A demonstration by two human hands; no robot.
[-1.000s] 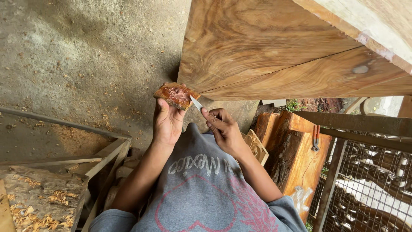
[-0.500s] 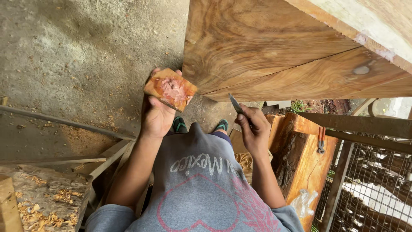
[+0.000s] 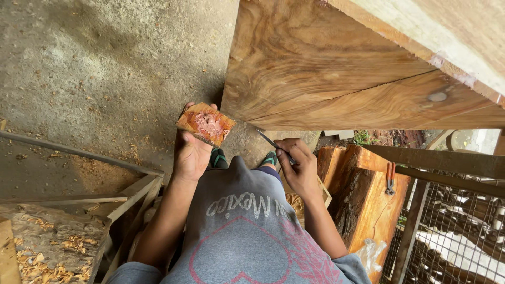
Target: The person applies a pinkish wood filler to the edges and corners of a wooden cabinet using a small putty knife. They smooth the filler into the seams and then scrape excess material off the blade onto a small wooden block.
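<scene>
Your left hand (image 3: 190, 152) holds up a small flat block of orange wood with a rough reddish carved face (image 3: 206, 124), tilted toward you. Your right hand (image 3: 299, 167) grips a slim metal-bladed carving knife (image 3: 272, 143), apart from the block. A big slab of pale brown grained timber (image 3: 336, 68) looms just beyond, over the grey concrete floor (image 3: 105, 68).

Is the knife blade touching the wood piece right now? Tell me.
Apart. The head view shows bare floor between the knife tip in the right hand and the wood piece in the left hand.
</scene>
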